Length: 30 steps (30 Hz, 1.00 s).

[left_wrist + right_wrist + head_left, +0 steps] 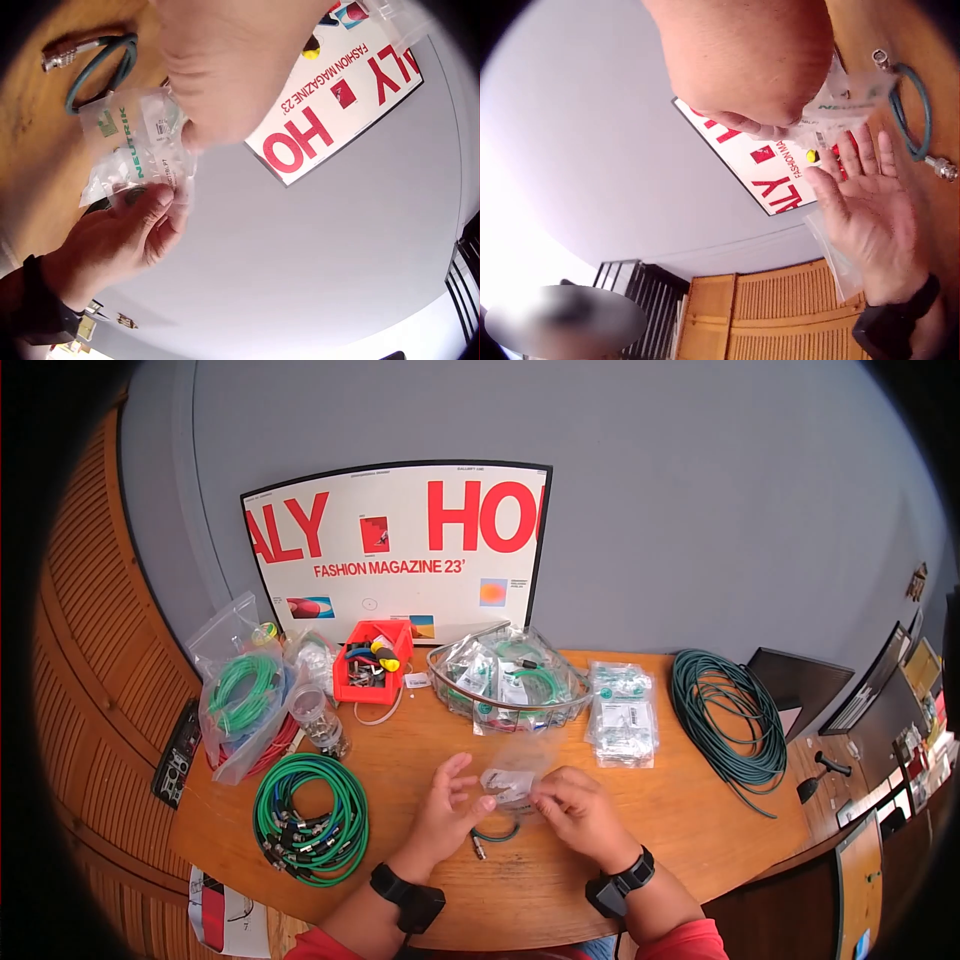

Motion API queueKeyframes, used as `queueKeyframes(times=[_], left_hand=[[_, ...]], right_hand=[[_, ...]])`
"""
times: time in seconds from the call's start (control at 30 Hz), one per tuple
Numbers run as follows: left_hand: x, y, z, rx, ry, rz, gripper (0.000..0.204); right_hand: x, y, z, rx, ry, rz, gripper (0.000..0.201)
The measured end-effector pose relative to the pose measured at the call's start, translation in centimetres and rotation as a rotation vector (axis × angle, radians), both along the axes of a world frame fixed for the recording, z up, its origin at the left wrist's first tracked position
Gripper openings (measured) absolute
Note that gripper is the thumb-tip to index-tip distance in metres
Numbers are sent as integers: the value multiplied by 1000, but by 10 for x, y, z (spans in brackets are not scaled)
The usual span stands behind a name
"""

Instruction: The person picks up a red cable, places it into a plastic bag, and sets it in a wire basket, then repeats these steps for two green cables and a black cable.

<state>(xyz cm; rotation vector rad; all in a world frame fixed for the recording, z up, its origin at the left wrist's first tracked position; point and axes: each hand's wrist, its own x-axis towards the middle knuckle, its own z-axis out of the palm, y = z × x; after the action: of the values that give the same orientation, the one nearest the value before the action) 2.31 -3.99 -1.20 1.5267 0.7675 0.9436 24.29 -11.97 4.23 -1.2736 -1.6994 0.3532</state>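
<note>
A small clear plastic bag with printed lettering [510, 785] [139, 154] [855, 97] is pinched at its side between the thumb and fingers of my right hand [585, 815] [120, 244] [750, 60]. My left hand [445, 815] [225, 64] [877, 217] is beside the bag, palm turned toward it and fingers spread; whether the thumb touches the plastic is unclear. Below the bag, a short dark green cable [508, 834] [80, 91] [925, 112] lies looped on the table, with metal connectors at its ends.
Coiled green cables [312, 820] lie at left, near a clear jar [320, 725] and bagged cables [240, 700]. Behind are a red bin [378, 690], a wire basket [455, 695] and a monitor [400, 540]. Packets [623, 715] and a dark cable coil [728, 720] lie right.
</note>
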Motion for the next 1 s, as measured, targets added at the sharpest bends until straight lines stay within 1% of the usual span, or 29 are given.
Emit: queueKeyframes(times=[0.03, 0.07, 0.1, 0.17, 0.2, 0.33, 0.4, 0.43, 0.5, 0.53, 0.6, 0.63, 0.7, 0.73, 0.8, 0.83, 0.9, 0.93, 1.0], left_hand=[[-1, -4, 8, -1, 1, 1, 88], [-1, -9, 16, -51, -59, -86, 92], [0, -12, 20, -101, -117, -173, 96], [4, -14, 16, -111, -155, -196, 99], [5, -15, 15, -118, -194, -218, 103], [4, -17, 17, -111, -171, -235, 102], [3, -18, 20, -68, -130, -241, 94], [3, -18, 21, -69, -130, -239, 94], [2, -18, 22, -156, -163, -103, 66], [2, -14, 17, -157, -164, -102, 66], [-1, -5, 8, -4, -75, 98, 35], [-3, -4, 9, -5, -75, 104, 35], [-6, -2, 16, -80, -71, 184, 18], [-6, -1, 15, -80, -72, 188, 18], [-7, 2, 10, -96, -97, 252, 13], [-8, 2, 10, -96, -99, 255, 13], [-9, 2, 13, -83, -131, 320, 12], [-12, 3, 15, -83, -131, 322, 12], [-20, 8, 23, 2, -264, 488, 9]], right_hand=[[-3, -1, 2, 129, -118, 14, 12], [-6, -3, 3, 166, -182, 22, 18], [-10, -4, 2, 165, -180, 22, 18], [-18, -7, 2, 178, -324, 52, 19], [-22, -9, 6, 156, -355, 68, 18], [-27, -8, -2, 157, -448, 103, 19], [-29, -9, 1, 108, -468, 143, 23], [-31, -9, 4, 107, -469, 145, 23], [-32, -7, 8, 164, -420, 144, 30], [-32, -7, 8, 163, -420, 145, 30], [-29, -6, 9, 177, -379, 165, 37], [-29, -6, 10, 177, -378, 171, 37], [-28, -7, 10, 125, -326, 130, 40], [-28, -6, 11, 126, -326, 134, 40], [-26, -4, 11, 212, -271, 91, 41], [-26, -3, 10, 213, -272, 94, 41], [-25, -1, 5, 138, -131, 97, 40], [-22, 1, -3, 139, -130, 99, 40], [-16, 7, -15, 128, -196, -30, 38]])
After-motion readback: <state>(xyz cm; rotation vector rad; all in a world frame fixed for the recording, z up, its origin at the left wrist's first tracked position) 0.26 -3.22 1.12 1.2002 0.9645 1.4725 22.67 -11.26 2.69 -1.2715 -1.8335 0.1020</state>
